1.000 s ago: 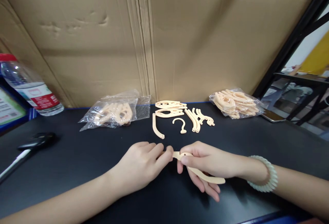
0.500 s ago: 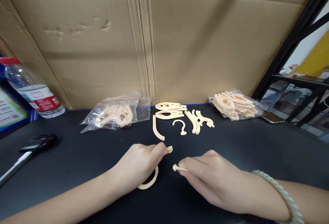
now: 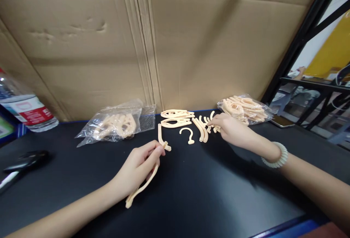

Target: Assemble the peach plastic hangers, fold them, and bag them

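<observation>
My left hand (image 3: 142, 167) is closed around a curved beige plastic hanger arm (image 3: 142, 188). Its lower end hangs below my palm, and a tip pokes out past the thumb. Just beyond my fingertips lies another curved arm (image 3: 160, 134) on the table. My right hand (image 3: 232, 128) reaches far forward, fingertips pinched among small beige hanger pieces, with one small curved piece (image 3: 212, 115) rising at the fingers. Its fingers partly hide the pieces below. Between the hands lies a hanger hook (image 3: 187, 134); two curved arms (image 3: 201, 130) lie beside the right fingertips.
Open oval beige hanger parts (image 3: 176, 122) lie at the back. Clear plastic bags of similar parts stand left (image 3: 117, 125) and right (image 3: 244, 108). A water bottle (image 3: 30, 110) and a black object (image 3: 26, 160) are at the left. A cardboard wall (image 3: 95, 48) closes the back.
My right hand has moved forward and right, from near my left hand to the small pieces. My left hand has shifted left and turned, showing more of the hanger arm. The view has swung slightly.
</observation>
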`<state>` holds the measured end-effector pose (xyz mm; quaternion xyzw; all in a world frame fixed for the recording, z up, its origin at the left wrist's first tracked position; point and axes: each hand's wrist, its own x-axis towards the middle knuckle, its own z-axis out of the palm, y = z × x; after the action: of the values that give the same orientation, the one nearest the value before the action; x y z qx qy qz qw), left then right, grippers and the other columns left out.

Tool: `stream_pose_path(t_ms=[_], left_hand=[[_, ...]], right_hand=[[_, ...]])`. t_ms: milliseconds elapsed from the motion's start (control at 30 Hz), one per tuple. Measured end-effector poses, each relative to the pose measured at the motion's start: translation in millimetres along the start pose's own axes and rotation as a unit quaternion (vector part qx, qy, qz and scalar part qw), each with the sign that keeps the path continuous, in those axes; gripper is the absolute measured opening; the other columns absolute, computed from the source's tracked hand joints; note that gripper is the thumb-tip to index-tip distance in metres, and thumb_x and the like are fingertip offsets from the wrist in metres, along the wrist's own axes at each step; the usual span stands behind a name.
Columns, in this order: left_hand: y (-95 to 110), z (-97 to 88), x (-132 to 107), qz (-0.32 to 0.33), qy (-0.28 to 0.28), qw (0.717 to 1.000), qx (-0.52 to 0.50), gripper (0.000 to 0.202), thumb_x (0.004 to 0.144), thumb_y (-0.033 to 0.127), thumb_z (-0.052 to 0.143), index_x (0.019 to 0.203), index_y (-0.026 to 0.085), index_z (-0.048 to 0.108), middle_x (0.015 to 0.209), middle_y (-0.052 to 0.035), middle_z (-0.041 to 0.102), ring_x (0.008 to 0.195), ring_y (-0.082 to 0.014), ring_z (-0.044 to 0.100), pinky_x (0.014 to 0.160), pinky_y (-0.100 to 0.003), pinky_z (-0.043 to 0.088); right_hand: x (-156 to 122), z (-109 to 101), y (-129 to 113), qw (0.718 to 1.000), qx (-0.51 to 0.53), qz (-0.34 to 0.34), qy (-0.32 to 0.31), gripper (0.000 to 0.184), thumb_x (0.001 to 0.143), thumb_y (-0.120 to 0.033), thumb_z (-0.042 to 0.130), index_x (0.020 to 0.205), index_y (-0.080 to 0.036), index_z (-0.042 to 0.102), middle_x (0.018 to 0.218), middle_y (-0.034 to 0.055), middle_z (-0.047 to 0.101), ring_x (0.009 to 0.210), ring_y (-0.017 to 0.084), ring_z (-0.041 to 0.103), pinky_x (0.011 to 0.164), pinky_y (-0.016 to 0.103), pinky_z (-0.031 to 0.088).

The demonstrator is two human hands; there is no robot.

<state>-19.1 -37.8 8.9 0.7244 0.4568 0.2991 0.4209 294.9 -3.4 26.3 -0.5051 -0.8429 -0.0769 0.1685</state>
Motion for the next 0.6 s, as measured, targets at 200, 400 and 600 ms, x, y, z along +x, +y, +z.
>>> stream_pose_path(t_ms=[200,400,600], left_hand=[[0,-2.1,5,-0.052,0.017,0.990,-0.129,0.042,0.081,0.060,0.060,0.084,0.019,0.053,0.049,0.0083,0.052,0.039,-0.0081,0.046,0.040,-0.018,0.041],[2,-4.2,6,-0.024,0.065,0.975,-0.213,0.034,0.083,0.047,0.067,0.085,0.019,0.047,0.059,0.0039,0.067,0.052,-0.0100,0.060,0.053,-0.019,0.048],[-1,-4.1,6,0.029,0.030,0.983,-0.177,0.031,0.087,0.042,0.065,0.081,0.019,0.045,0.069,0.0006,0.073,0.057,-0.0099,0.062,0.053,-0.018,0.045]], right_hand=[[-4,6,-11,0.999,0.042,-0.005,-0.016,0.052,0.071,0.006,0.038,0.105,-0.018,0.068,0.102,0.0084,0.068,0.098,0.024,0.062,0.087,0.039,0.051],[-8,14,-43,0.981,0.129,-0.100,0.107,0.037,0.084,-0.003,0.043,0.115,-0.016,0.061,0.110,0.0103,0.065,0.103,0.022,0.060,0.092,0.039,0.050],[-23,13,-93,0.941,0.068,-0.322,0.072,0.036,0.095,-0.015,0.047,0.130,-0.013,0.052,0.127,0.0115,0.061,0.122,0.023,0.048,0.104,0.040,0.039]])
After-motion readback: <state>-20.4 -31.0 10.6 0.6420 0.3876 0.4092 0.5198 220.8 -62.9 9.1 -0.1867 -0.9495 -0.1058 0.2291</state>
